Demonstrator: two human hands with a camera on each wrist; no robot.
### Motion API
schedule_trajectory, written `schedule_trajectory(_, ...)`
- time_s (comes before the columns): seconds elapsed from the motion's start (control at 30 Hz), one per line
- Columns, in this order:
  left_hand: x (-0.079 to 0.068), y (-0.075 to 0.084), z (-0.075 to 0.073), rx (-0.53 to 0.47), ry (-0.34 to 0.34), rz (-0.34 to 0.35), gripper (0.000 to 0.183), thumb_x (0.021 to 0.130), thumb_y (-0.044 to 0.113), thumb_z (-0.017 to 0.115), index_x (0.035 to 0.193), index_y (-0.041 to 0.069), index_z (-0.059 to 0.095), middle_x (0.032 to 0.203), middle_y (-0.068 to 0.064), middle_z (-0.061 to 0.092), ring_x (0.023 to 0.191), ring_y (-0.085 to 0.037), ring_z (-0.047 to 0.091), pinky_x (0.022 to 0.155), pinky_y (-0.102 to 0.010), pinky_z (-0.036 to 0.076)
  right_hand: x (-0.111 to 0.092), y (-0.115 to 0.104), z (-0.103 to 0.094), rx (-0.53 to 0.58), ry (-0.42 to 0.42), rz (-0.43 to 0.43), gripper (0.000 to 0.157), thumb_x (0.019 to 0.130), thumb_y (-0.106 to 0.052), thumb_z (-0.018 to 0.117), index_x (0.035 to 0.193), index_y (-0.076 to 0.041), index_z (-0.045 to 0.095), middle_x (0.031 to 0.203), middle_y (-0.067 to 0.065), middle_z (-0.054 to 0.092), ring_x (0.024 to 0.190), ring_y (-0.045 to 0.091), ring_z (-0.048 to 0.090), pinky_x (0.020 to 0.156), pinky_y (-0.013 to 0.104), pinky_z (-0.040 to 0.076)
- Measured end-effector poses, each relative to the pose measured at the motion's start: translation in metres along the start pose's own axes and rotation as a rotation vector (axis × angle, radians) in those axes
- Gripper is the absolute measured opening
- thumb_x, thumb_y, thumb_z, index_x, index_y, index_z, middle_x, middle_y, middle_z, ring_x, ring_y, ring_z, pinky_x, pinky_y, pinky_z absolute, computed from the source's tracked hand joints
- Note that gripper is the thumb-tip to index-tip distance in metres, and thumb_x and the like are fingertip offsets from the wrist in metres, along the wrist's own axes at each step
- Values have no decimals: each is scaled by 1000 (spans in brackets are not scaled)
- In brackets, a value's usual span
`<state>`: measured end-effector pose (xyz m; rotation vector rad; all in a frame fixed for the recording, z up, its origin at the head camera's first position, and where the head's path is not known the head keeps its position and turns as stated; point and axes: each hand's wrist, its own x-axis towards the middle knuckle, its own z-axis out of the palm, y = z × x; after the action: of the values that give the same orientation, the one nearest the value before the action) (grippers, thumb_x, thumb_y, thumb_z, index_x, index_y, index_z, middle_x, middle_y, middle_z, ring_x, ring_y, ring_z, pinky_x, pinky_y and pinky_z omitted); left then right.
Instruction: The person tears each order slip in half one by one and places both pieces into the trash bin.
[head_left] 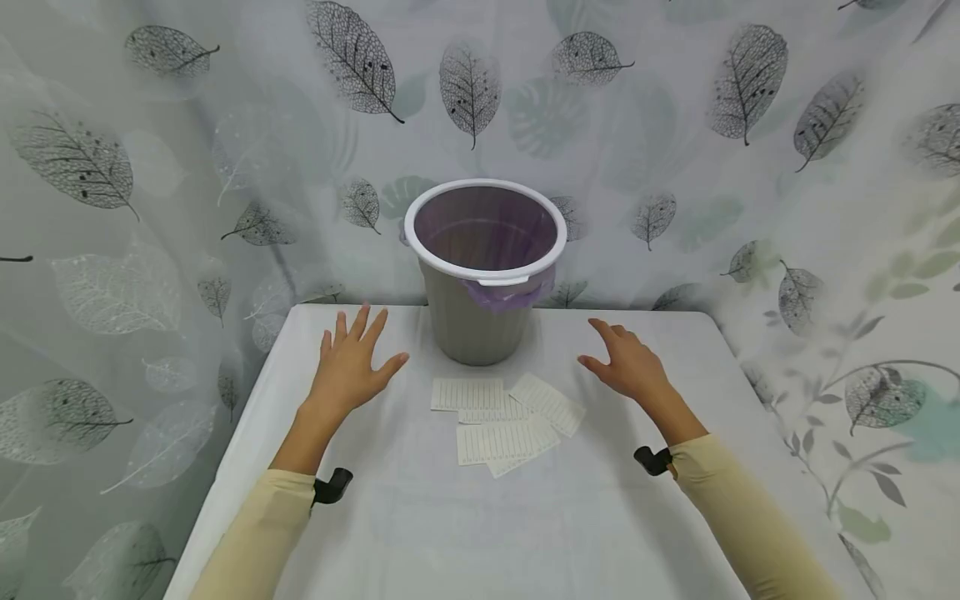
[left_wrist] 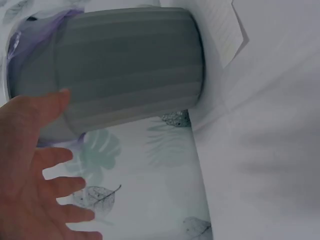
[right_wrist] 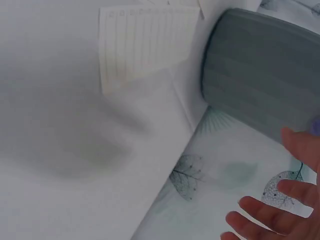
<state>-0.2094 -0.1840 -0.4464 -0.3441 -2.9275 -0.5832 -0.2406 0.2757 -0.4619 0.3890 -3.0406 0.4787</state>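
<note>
A grey trash bin with a white rim and a purple liner bag stands upright at the back of the table. In front of it lie several lined paper slips, partly overlapping. To the left of the bin hovers my left hand, fingers spread and holding nothing. On the other side, my right hand is held over the table, its fingers loosely extended, also holding nothing. Each wrist view shows the bin beyond the fingers; one paper slip appears in the right wrist view.
A white cloth covers the table. Leaf-patterned curtains hang behind it and along both sides. Each wrist carries a small black device, such as the left one.
</note>
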Motion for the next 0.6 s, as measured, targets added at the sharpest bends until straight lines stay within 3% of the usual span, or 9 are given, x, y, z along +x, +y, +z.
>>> schedule_trajectory(0.17, -3, 3, 13, 23, 36, 56, 69, 100, 37, 69, 152, -2, 48, 155, -29, 44, 140, -54, 39, 110, -72, 29, -4, 2, 17, 46, -59, 32, 67, 97, -30, 76, 150, -2, 47, 131, 30, 59, 113, 47, 62, 76, 62, 56)
schedule_trajectory(0.3, -7, 6, 25, 14, 63, 93, 57, 99, 31, 72, 140, -6, 59, 139, -29, 59, 122, -50, 60, 97, -64, 49, -6, 0, 30, 71, -97, 42, 64, 95, -27, 79, 145, 2, 51, 124, 27, 64, 109, 44, 64, 76, 57, 57)
schedule_trajectory(0.6, -20, 20, 60, -88, -25, 38, 48, 98, 30, 74, 133, -2, 66, 126, -22, 68, 109, -39, 69, 82, -52, 59, -8, -1, 64, 72, -187, 77, 62, 91, -28, 82, 138, 4, 56, 115, 22, 67, 105, 39, 65, 75, 53, 57)
